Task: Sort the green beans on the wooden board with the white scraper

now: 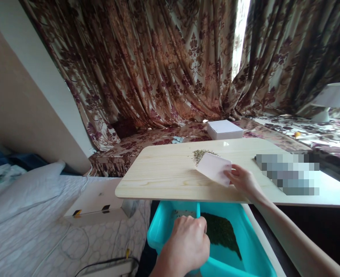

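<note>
My right hand point(240, 179) pinches a thin white card point(213, 168) by its right edge. The card is tilted over the wooden tabletop point(158, 169), its far edge beside a small pile of dried green leaf bits point(200, 154). Below the table's near edge, my left hand point(189, 240) is closed above a turquoise tub point(250, 238), close to its divider. The fingertips are turned away, so what they hold, if anything, is hidden. Dark green leaf bits point(222, 231) lie in the tub's right compartment, and a few specks show in the left one.
A blurred-out object point(288, 175) lies on the table's right part. Behind the table is a white box point(224, 129) on a patterned ledge. At left, a white case point(100, 200) and cables rest on a bed point(37, 231). A lamp point(335, 96) stands far right.
</note>
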A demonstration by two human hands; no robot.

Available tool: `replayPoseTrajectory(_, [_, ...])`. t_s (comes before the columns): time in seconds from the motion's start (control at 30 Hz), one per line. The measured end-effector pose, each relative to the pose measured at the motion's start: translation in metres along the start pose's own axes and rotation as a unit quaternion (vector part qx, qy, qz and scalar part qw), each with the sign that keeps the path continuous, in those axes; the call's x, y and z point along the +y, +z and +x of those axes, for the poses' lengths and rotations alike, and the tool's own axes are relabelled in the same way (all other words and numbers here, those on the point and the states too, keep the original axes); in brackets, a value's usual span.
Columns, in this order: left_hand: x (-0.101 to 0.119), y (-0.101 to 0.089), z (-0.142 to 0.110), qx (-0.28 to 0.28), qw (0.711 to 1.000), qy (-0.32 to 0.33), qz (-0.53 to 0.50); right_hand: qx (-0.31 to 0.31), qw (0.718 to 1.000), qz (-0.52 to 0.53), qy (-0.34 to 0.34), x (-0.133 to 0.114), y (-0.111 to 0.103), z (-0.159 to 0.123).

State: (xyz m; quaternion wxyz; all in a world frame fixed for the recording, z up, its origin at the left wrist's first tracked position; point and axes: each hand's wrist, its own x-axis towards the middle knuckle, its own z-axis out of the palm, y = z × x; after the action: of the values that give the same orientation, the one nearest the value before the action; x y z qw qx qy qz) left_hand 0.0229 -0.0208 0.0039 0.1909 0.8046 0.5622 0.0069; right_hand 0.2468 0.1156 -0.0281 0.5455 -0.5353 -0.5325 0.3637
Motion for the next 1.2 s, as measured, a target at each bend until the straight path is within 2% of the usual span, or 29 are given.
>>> replayPoseTrajectory(0.2, [0.004, -0.001, 0.003, -0.014, 0.999, 0.012, 0.030, 0.019, 1.000, -0.003, 0.003, 0.000, -0.002, 0.005])
replayPoseTrajectory(0.47, [0.008, -0.006, 0.003, -0.020, 0.999, 0.017, 0.040, -0.057, 0.998, -0.006, -0.015, -0.003, 0.018, -0.002])
replayPoseTrajectory(0.63, [0.011, -0.008, 0.002, -0.022, 0.998, 0.016, 0.056, -0.024, 0.999, -0.032, -0.032, -0.006, 0.022, 0.015])
replayPoseTrajectory(0.83, [0.007, -0.006, 0.004, -0.023, 0.998, 0.019, 0.060, -0.029, 0.999, -0.037, -0.017, -0.007, 0.026, 0.029])
replayPoseTrajectory(1.2, [0.008, -0.007, 0.002, -0.017, 0.998, 0.023, 0.048, -0.117, 0.993, -0.009, 0.008, -0.009, 0.034, 0.003])
